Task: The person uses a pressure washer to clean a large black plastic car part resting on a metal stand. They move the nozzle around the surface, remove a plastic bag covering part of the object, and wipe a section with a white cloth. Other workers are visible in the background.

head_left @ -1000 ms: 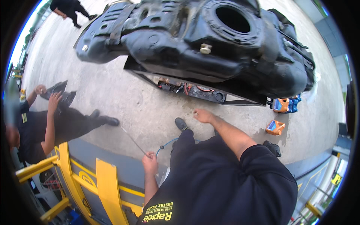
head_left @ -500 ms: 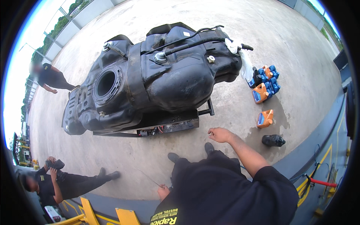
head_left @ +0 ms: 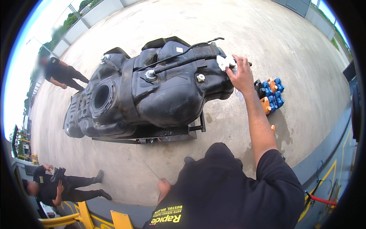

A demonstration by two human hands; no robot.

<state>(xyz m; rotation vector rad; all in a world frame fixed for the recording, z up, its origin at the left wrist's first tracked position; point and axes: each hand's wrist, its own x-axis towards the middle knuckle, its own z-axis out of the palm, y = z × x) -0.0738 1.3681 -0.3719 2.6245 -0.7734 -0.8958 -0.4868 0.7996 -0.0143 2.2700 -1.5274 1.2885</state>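
A large black plastic fuel tank rests on a low dark stand in front of me. My right hand reaches to the tank's right end, its fingers closed over a crumpled white plastic bag wrapped near the end of a black corrugated hose. Part of the bag hangs below the hand. Low beside my body, my left hand is closed round a thin rod that points away toward the tank. A round opening gapes in the tank's left part.
Several blue jugs and orange jugs stand on the concrete floor at right, beside a wet patch. One co-worker stands far left; another, near left, handles something black. Yellow metal bars edge the lower left.
My right hand has moved forward from above the floor onto the white bag at the tank's right end. The left hand keeps the rod. The far co-worker has shifted slightly.
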